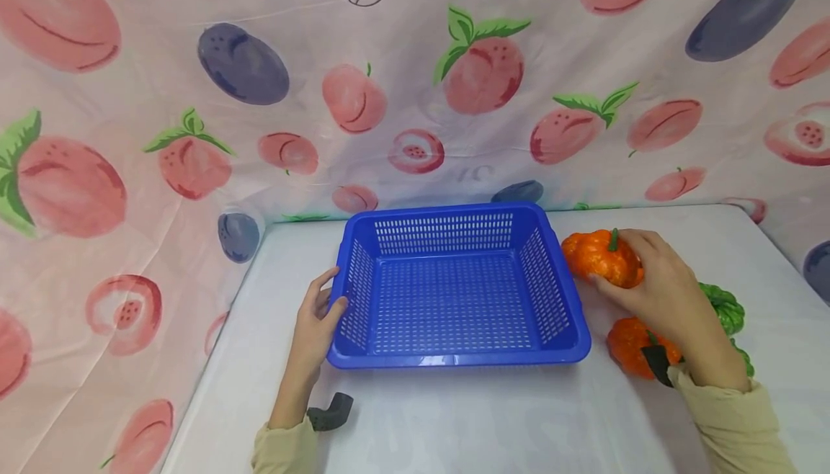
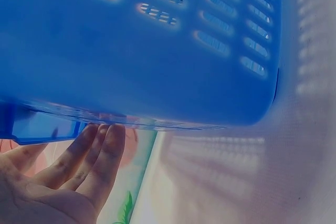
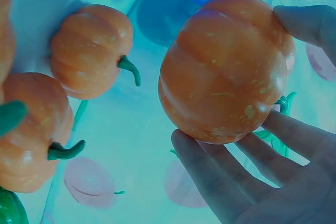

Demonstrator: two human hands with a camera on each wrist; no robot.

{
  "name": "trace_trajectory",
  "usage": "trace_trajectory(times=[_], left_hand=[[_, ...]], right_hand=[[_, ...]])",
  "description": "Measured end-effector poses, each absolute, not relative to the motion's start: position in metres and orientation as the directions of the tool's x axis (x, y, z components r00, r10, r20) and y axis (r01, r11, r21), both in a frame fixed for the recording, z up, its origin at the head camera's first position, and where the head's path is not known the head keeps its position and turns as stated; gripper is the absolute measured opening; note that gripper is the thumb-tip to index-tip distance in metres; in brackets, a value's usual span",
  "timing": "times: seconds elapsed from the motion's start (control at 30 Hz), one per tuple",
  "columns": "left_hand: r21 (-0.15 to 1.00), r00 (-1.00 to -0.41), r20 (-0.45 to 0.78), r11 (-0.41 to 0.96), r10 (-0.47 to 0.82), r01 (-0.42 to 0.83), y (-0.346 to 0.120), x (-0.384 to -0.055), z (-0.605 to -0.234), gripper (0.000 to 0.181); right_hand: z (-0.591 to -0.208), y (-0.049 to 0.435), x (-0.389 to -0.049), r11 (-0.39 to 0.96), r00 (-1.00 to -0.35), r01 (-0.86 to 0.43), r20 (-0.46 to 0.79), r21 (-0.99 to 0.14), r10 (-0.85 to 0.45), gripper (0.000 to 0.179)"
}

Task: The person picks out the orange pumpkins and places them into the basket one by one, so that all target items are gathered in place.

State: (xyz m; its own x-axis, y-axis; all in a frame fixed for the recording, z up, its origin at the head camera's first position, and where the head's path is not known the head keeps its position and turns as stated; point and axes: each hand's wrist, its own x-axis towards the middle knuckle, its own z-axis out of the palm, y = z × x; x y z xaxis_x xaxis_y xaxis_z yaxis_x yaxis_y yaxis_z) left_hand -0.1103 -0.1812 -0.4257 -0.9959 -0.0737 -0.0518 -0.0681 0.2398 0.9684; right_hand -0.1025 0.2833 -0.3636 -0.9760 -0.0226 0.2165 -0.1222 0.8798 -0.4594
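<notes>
A blue slotted basket (image 1: 454,360) stands empty in the middle of the white table. My left hand (image 1: 322,306) rests against its left wall with relaxed fingers; in the left wrist view those fingers (image 2: 100,150) lie straight under the basket's rim (image 2: 157,51). Right of the basket, my right hand (image 1: 642,270) grips an orange pumpkin (image 1: 598,256) with a green stem. The right wrist view shows that pumpkin (image 3: 226,72) held between thumb and curled fingers (image 3: 226,182).
Another orange pumpkin (image 1: 629,344) and a green one (image 1: 725,308) lie under my right forearm. The right wrist view shows two loose orange pumpkins (image 3: 92,48) (image 3: 31,129). A fruit-print curtain (image 1: 130,171) closes the back and left; the table edge (image 1: 214,359) runs along the left.
</notes>
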Motion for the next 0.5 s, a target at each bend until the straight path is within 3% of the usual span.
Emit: trace_trajectory(times=[0.5], left_hand=[[0.97,-0.996,-0.062,0.229,-0.067,-0.076,-0.183,-0.112,-0.427,0.052]], right_hand=[[-0.35,0.276,-0.104,0.876,-0.961,-0.173,0.272,-0.45,-0.05,0.077]])
